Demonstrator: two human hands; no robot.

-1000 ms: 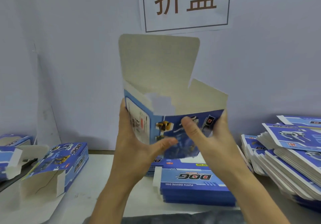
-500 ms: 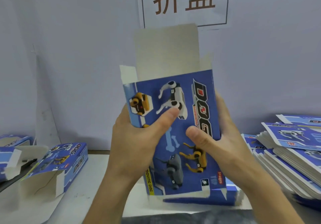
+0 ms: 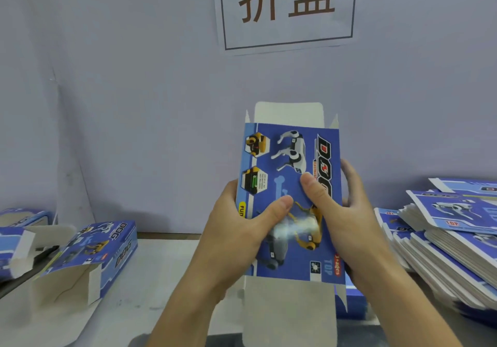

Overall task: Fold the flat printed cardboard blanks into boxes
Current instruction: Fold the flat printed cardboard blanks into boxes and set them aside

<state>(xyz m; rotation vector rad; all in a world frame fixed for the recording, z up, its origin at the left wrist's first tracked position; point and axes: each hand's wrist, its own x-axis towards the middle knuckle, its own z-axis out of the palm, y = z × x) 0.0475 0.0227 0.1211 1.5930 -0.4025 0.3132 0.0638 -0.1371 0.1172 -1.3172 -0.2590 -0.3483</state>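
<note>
A: Where is the box?

B: Held upright above the desk, printed blue face toward the camera, between both hands. Grey flaps stand open at top and bottom.

A: Hand states?

B: Left hand grips the left edge, thumb pressed on the face. Right hand grips the right edge, thumb on the face beside the left thumb, fingers wrapped behind.

A: Surroundings?

B: Stack of flat blanks lies at right. A folded box lies at left, end flap open. Paper sign on the wall.
</note>
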